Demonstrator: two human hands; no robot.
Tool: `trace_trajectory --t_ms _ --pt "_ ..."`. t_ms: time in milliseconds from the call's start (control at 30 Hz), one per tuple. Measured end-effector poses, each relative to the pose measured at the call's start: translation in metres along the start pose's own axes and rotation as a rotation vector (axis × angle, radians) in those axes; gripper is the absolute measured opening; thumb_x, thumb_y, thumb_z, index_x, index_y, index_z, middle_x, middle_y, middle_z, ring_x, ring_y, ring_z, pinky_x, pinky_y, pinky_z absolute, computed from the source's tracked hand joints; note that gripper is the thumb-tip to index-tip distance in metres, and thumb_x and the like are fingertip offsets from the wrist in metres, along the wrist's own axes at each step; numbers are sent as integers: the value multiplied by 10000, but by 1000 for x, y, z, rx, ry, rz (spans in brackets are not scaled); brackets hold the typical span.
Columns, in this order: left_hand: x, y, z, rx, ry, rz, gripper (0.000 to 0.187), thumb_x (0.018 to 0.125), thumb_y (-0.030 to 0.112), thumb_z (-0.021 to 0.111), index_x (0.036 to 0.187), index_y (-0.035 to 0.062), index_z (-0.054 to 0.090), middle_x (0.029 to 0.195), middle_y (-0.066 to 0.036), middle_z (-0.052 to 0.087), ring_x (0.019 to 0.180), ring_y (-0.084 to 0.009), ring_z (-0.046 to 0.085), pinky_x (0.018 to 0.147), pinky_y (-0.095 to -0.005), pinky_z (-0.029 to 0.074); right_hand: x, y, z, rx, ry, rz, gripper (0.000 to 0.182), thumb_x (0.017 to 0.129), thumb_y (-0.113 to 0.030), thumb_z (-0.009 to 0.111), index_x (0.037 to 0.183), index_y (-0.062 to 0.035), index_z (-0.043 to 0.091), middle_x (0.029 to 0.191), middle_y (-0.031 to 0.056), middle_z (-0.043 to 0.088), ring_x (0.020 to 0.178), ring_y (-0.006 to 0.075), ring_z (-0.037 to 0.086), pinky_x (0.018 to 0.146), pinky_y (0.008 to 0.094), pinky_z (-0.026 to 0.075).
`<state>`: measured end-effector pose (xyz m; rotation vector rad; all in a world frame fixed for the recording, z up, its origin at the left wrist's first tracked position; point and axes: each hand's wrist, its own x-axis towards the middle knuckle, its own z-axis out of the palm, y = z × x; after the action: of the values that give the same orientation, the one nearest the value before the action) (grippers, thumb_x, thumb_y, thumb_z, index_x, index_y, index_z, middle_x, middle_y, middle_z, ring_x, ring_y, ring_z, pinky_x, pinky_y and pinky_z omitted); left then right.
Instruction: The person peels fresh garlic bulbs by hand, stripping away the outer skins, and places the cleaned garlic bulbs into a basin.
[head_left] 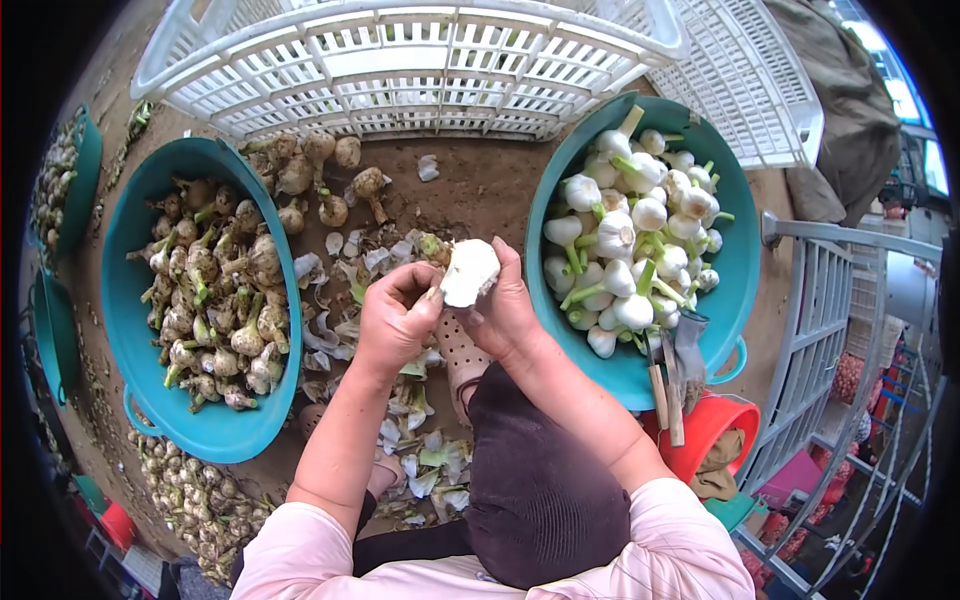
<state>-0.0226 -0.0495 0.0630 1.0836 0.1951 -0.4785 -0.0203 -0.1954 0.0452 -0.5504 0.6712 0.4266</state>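
Observation:
My left hand (400, 312) and my right hand (503, 308) meet in front of me around a garlic bulb (470, 272) with a white, bare-looking surface. The fingers of both hands are closed on it. A brownish stub shows at its left side. To the left stands a teal tub (122, 300) of dirty, unpeeled garlic bulbs (215, 290). On the right, another teal tub (738, 250) holds clean white garlic bulbs (640, 220) with green stems. Tools with wooden handles (660, 398) and a grey glove (690, 358) lie at its near edge.
White plastic crates (420, 70) stand beyond the hands. Garlic skins (430, 455) litter the ground below, with loose bulbs (190, 490) at the lower left. A red bucket (700, 440) and metal frame (810, 330) are at the right.

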Motion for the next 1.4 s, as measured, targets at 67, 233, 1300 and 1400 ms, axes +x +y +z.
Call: trace_trajectory --t_ms 67,233,1300,1400 --pt "-3 0 -13 -54 -82 -43 199 810 176 648 878 7 570 761 -5 553 519 -54 468 451 -193 353 -3 -4 -9 103 -159 231 509 925 -572 403 976 -96 576 742 0 601 495 80 490 388 209 376" --pt "4 -6 -14 122 138 155 487 856 328 657 1159 -26 515 967 -71 585 802 -110 560 670 -223 454 -2 6 0 -258 -187 -241 557 955 -538 393 1201 -49 495 1083 53 606 939 148 609 707 281 526" --pt "24 8 -39 15 555 239 164 954 140 491 912 40 615 663 10 551 505 -46 433 441 -192 298 4 -6 -34 -591 -164 -123 512 922 -286 600 1309 -20 395 1112 98 566 969 164 590 742 288 518" --pt "11 10 -30 156 271 222 136 912 40 480 872 18 609 713 -34 562 561 -106 491 516 -222 377 -9 -4 -10 -545 -159 -108 506 949 -260 545 1347 -24 342 1159 120 551 985 165 599 751 270 517"
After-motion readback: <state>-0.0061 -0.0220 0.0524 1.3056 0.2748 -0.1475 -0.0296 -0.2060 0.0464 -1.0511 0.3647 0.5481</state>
